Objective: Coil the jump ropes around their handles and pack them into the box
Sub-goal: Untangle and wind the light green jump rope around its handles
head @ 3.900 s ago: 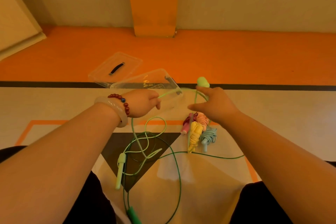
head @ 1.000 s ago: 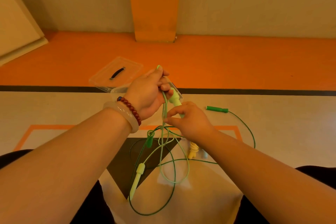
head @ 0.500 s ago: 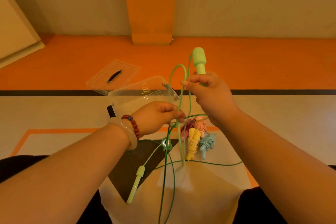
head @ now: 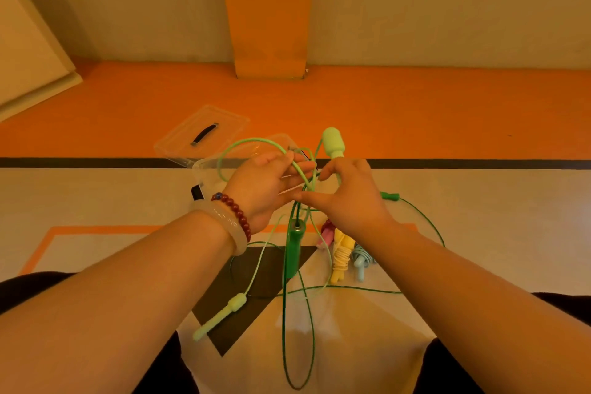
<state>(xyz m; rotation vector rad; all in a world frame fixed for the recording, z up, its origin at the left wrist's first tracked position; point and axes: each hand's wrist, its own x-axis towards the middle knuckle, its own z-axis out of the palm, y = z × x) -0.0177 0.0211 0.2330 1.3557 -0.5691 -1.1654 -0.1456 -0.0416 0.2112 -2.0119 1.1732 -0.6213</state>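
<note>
While the right hand closes its grip round a smooth, rounded pale green plastic jump-rope handle, held upright, the left hand pinches that rope's thin glossy cord in a loop, before the clear plastic box on the floor, near three coiled pastel ropes.

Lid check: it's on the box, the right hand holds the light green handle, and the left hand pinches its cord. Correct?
Not quite. The head view shows the lid off the box, lying on the floor beside it. The rest holds: the right hand holds the light green handle, and the left hand pinches its cord.
</note>
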